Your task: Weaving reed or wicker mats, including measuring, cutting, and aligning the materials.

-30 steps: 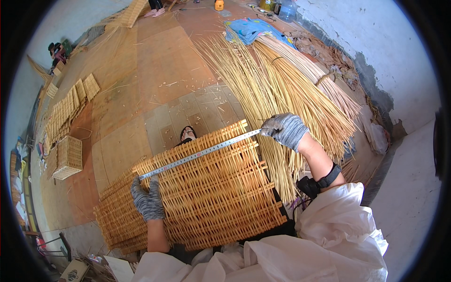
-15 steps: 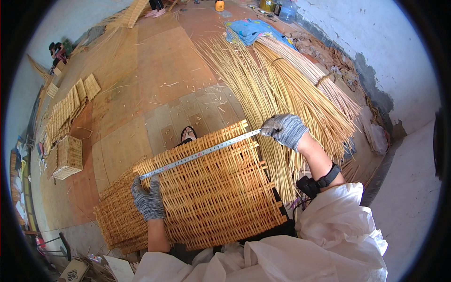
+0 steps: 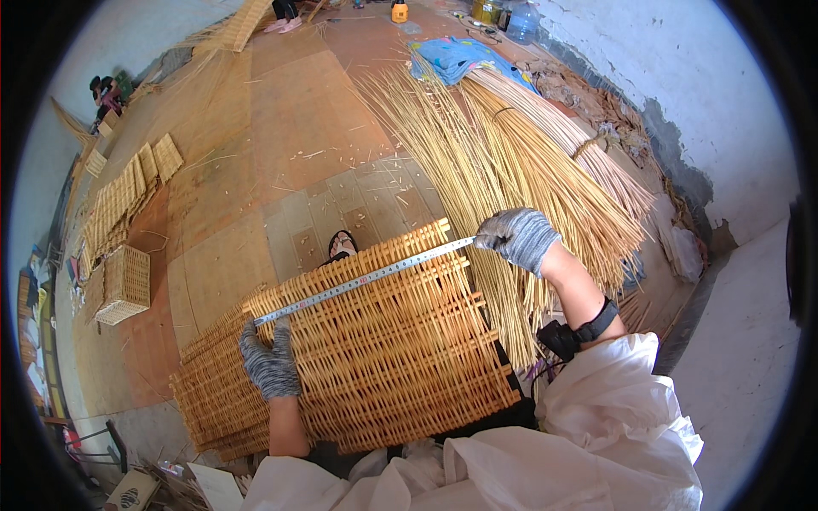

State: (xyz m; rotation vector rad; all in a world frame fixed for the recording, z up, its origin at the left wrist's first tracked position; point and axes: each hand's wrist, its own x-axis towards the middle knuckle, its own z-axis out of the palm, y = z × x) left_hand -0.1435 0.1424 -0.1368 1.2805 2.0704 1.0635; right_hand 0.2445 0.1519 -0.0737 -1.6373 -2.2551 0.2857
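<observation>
A woven wicker panel lies across my lap, overlapping another woven panel on its left. A metal measuring tape stretches diagonally over the upper part of the top panel. My left hand, in a grey knit glove, pinches the tape's end at the panel's left edge. My gloved right hand is closed on the tape just beyond the panel's upper right corner; whatever tape case it may hold is hidden. My sandalled foot shows behind the panel.
Long reed bundles lie at right beside a blue cloth and wall. Woven pieces and a wicker box lie at left. Two people are partly visible farther back. A water jug stands at back right.
My right hand and the tape in it have shifted very slightly to the right. My left hand stays at the panel's left edge.
</observation>
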